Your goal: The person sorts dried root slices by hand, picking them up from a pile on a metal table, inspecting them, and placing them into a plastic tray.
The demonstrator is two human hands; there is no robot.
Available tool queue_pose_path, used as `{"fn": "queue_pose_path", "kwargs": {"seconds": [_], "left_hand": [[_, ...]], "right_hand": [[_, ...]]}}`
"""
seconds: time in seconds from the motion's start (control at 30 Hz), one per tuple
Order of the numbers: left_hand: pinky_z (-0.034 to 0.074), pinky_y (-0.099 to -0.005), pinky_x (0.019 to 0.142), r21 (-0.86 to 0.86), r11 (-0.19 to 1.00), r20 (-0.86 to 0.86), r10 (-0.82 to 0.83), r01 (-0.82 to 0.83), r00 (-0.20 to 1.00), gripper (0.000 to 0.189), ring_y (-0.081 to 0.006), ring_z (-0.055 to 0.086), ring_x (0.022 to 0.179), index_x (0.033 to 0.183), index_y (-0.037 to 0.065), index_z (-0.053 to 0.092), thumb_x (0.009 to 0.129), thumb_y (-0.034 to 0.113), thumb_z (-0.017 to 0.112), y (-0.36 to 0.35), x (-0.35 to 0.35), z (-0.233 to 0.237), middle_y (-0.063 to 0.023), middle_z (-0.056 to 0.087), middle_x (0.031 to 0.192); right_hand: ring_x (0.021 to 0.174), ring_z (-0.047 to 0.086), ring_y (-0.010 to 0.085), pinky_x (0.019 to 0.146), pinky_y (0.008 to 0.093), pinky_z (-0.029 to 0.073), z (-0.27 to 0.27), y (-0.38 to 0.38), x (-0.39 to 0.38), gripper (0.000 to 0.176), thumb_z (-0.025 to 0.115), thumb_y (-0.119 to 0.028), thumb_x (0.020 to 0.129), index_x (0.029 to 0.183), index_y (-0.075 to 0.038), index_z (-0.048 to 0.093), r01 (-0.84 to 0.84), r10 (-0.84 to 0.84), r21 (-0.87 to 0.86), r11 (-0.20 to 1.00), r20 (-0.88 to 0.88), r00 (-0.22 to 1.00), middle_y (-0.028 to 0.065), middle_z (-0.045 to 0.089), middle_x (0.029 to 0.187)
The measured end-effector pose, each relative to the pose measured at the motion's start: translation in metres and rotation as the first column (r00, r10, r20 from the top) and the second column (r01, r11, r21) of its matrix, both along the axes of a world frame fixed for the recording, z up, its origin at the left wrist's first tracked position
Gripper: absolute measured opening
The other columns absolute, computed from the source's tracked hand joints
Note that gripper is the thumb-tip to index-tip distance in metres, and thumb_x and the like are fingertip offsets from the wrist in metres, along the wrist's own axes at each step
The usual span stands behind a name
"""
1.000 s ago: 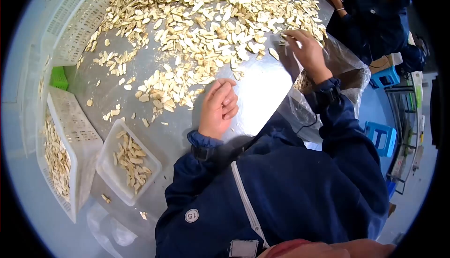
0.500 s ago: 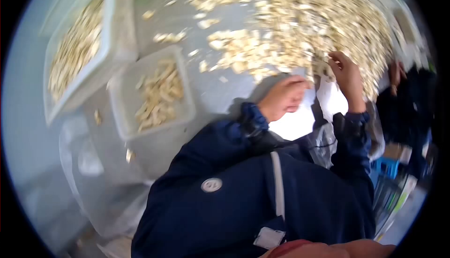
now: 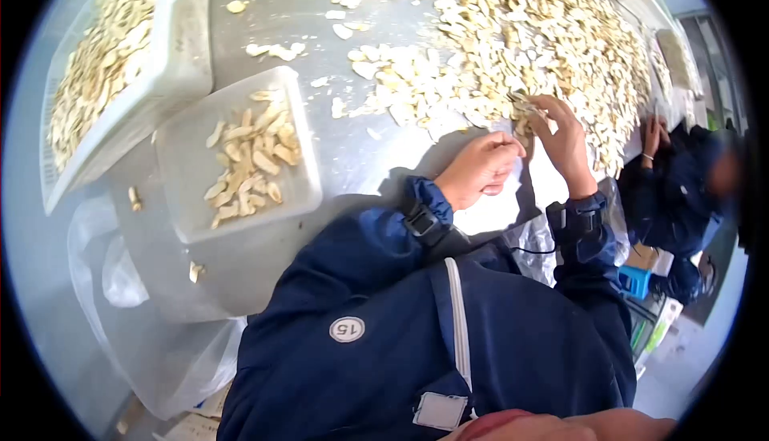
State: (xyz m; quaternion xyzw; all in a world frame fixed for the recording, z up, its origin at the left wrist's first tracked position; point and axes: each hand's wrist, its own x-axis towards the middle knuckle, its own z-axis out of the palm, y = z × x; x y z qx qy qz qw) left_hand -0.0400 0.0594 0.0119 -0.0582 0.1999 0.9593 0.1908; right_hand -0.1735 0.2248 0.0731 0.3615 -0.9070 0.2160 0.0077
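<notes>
The left hand [image 3: 481, 170] has its fingers curled in, just above the shiny counter [image 3: 352, 140]. I cannot tell if it holds anything. The right hand [image 3: 561, 138] is beside it, its grip pinching some slices [image 3: 521, 109] at the edge of the big pale pile [image 3: 561, 48]. The pile lies spread over the counter. A small tub [image 3: 307, 170] with some pieces sits near a big white bin [image 3: 186, 48] full of slices. Another person [image 3: 677, 185] is at the far right.
</notes>
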Motion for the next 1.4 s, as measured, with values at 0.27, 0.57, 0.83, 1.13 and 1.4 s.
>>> {"fn": "queue_pose_path", "kwargs": {"seconds": [0.27,0.57,0.83,1.13,1.4], "left_hand": [[0.028,-0.0211,0.045,-0.024,1.000,0.004,-0.006,0.006,1.000,0.013,-0.0018,0.033,0.052,0.109,0.007,0.059,0.107,0.020,0.058,-0.002,0.000,0.003,0.0075,0.038,0.069],[0.028,-0.0215,0.044,-0.015,1.000,0.008,-0.003,0.003,1.000,0.014,-0.0021,0.034,0.051,0.108,0.006,0.059,0.108,0.019,0.057,-0.001,0.001,0.002,0.0066,0.040,0.069],[0.027,-0.0230,0.046,-0.010,1.000,0.045,0.003,-0.003,0.999,0.019,-0.0046,0.032,0.051,0.110,0.005,0.063,0.108,0.023,0.059,0.002,0.000,-0.003,0.0062,0.037,0.067],[0.027,-0.0211,0.047,-0.125,0.983,-0.095,-0.148,0.136,0.984,0.016,-0.0018,0.034,0.054,0.109,0.003,0.061,0.107,0.019,0.057,0.001,0.004,-0.002,0.0078,0.040,0.069],[0.026,-0.0202,0.047,-0.284,0.935,-0.066,-0.240,0.212,0.968,0.017,-0.0010,0.029,0.052,0.110,0.003,0.061,0.109,0.019,0.054,-0.005,0.007,0.017,0.0086,0.035,0.067]], "right_hand": [[0.105,0.068,0.0315,0.088,0.0397,0.056,0.001,-0.022,-0.017,0.023,0.071,-0.009,0.093,0.116,-0.010,0.075,-0.041,0.035,-0.033,0.999,-0.173,0.984,0.0088,0.073,0.113],[0.083,0.068,0.0326,0.073,0.0431,0.055,-0.004,-0.041,-0.032,0.015,0.067,-0.024,0.097,0.102,-0.011,0.073,-0.043,0.090,0.164,0.986,-0.291,0.952,0.0076,0.073,0.088],[0.116,0.069,0.0153,0.096,0.0321,0.055,0.062,-0.126,0.036,0.041,0.064,-0.022,0.106,0.142,-0.002,0.061,-0.246,0.490,-0.464,0.851,0.533,0.690,0.0147,0.069,0.134],[0.131,0.058,0.0334,0.106,0.0442,0.049,0.009,-0.037,-0.010,0.042,0.077,-0.024,0.091,0.132,-0.017,0.071,-0.357,0.381,0.217,0.909,-0.081,0.921,0.0119,0.062,0.142],[0.122,0.064,0.0363,0.101,0.0444,0.054,-0.010,0.066,0.027,0.035,0.080,-0.010,0.087,0.121,-0.014,0.075,-0.011,0.006,-0.037,0.999,-0.120,0.993,0.0135,0.065,0.137]]}}
